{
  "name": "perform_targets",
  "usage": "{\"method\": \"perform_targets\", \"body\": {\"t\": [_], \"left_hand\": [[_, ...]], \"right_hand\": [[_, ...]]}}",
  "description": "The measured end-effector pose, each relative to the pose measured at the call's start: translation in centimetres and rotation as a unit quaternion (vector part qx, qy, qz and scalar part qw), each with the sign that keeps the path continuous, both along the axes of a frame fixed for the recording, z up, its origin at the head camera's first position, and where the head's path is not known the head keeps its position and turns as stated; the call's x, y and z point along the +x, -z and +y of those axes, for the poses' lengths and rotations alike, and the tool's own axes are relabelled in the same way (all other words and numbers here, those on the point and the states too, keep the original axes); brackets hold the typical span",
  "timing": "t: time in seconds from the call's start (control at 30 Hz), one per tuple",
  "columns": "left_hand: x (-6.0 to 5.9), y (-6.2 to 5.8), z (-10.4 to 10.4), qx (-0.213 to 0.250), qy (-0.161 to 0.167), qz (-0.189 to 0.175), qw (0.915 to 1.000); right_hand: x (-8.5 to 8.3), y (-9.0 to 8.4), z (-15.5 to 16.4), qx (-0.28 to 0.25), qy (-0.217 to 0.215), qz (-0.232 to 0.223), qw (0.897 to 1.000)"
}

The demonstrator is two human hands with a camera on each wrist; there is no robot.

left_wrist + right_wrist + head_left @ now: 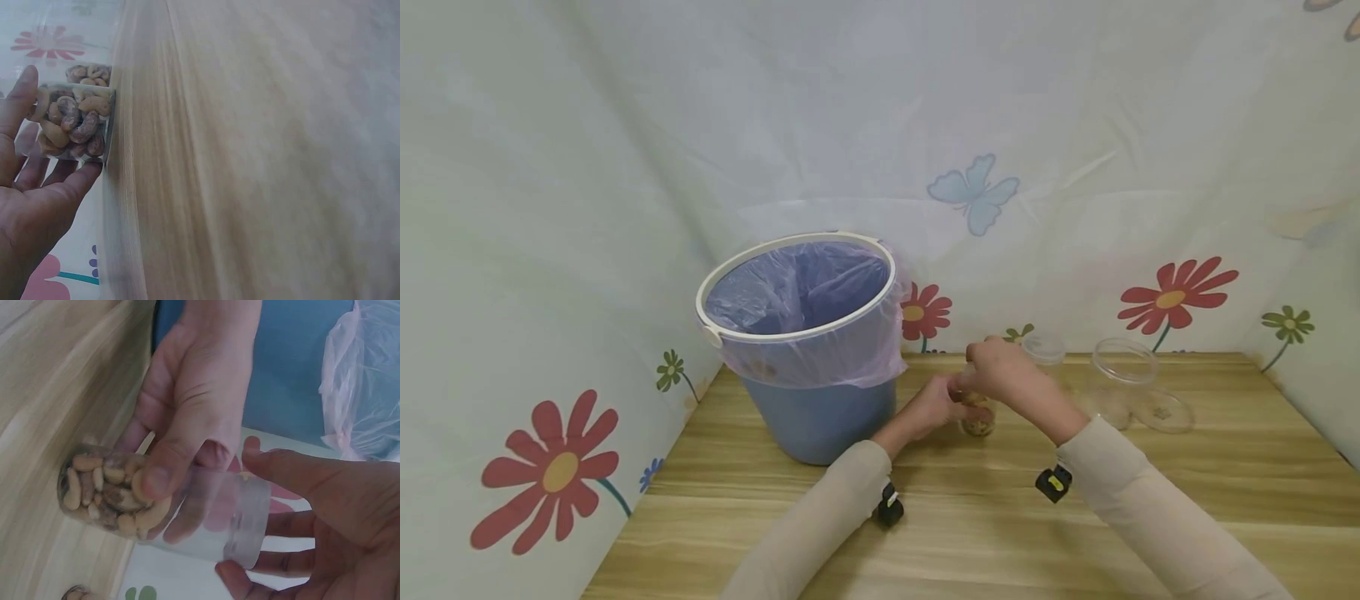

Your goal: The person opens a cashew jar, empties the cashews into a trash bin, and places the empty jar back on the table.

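One clear jar (978, 423) of nuts is stood upright on the table (970, 533), its long axis vertical and its lid (253, 519) pointed up, the body gripped between thumb and fingers by the left hand (936, 407) and the lid pinched by the right hand (1003, 367). On the left, room is limited by the bucket (823, 417), on the right by a wide jar (1120, 407), and behind by the table's back edge; open room is given by the wood in front.
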State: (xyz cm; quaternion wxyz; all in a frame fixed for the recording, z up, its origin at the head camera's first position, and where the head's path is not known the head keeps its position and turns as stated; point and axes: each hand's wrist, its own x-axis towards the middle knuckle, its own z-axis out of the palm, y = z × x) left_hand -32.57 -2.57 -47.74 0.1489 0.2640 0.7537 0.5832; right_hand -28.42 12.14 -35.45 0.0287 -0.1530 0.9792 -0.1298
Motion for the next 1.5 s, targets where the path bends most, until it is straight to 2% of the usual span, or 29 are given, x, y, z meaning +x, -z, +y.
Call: {"method": "perform_targets", "body": {"t": [0.23, 0.47, 0.63, 0.77, 1.0, 1.27, 1.5], "left_hand": [[-0.2, 0.0, 0.0, -0.017, -0.006, 0.017, 0.9997], [-0.1, 0.0, -0.1, -0.012, 0.003, 0.011, 0.9999], [0.0, 0.2, -0.2, -0.021, -0.004, 0.007, 0.9998], [0.0, 0.2, -0.1, -0.028, -0.006, 0.006, 0.9996], [0.1, 0.0, -0.1, -0.026, -0.01, 0.005, 0.9996], [0.0, 0.0, -0.2, -0.016, -0.012, -0.008, 0.9998], [0.0, 0.0, -0.2, -0.03, -0.007, 0.014, 0.9994]], "right_hand": [[-0.3, 0.0, 0.5, -0.012, -0.037, 0.007, 0.999], [-0.3, -0.2, 0.9, -0.002, -0.09, 0.008, 0.996], [-0.1, -0.5, 1.1, -0.012, -0.124, -0.006, 0.992], [-0.2, -0.6, 1.4, -0.022, -0.15, -0.013, 0.988], [-1.1, -0.9, 2.0, -0.006, -0.204, 0.002, 0.979], [-1.8, -1.2, 2.6, -0.008, -0.256, -0.013, 0.967], [-2.4, -1.7, 3.1, -0.001, -0.276, -0.046, 0.96]]}}
